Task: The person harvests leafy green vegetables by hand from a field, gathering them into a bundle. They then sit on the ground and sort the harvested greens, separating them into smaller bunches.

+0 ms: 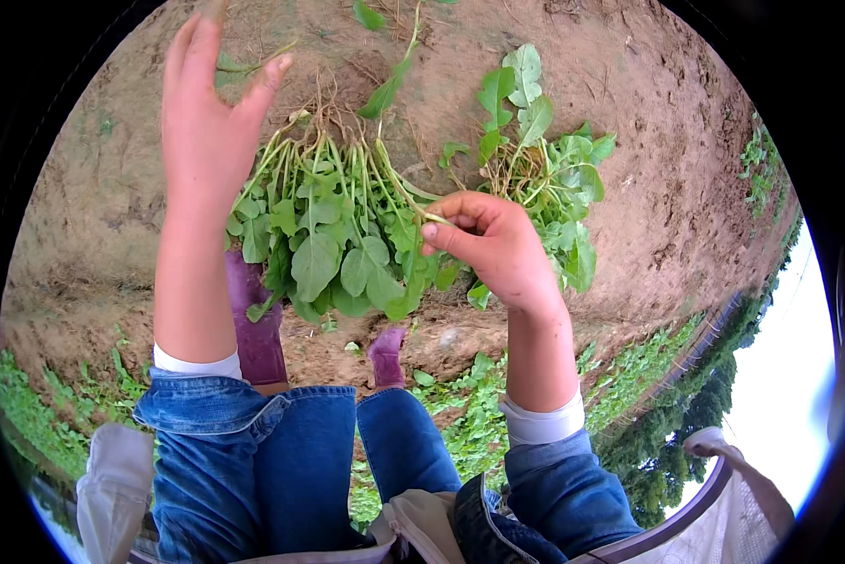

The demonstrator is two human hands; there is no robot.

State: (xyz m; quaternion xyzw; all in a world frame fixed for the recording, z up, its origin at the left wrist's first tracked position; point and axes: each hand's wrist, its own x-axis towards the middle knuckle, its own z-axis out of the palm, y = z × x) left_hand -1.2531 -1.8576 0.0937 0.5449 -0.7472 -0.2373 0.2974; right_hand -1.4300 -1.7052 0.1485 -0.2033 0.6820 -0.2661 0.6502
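Observation:
My left hand point(214, 106) is raised at the upper left over bare soil, its thumb spread from the fingers. A thin stem with a leaf point(232, 74) shows in that gap; it does not look gripped. My right hand point(489, 243) pinches a pale green plant stem point(404, 194) between thumb and forefinger. A bunch of leafy green plants point(316, 264) lies below and between my hands, its brown roots point(323, 120) pointing away from me. Partly behind my right hand is a second leafy pile point(570, 183), with a tangle of roots at its near-left side.
Loose leafy stems point(390, 92) lie on the brown soil point(648, 141) at the top. Purple boots point(256, 328) stand under my knees in blue jeans point(309, 458). Low green plants point(471, 402) grow around my legs. Trees point(690, 409) show at the lower right.

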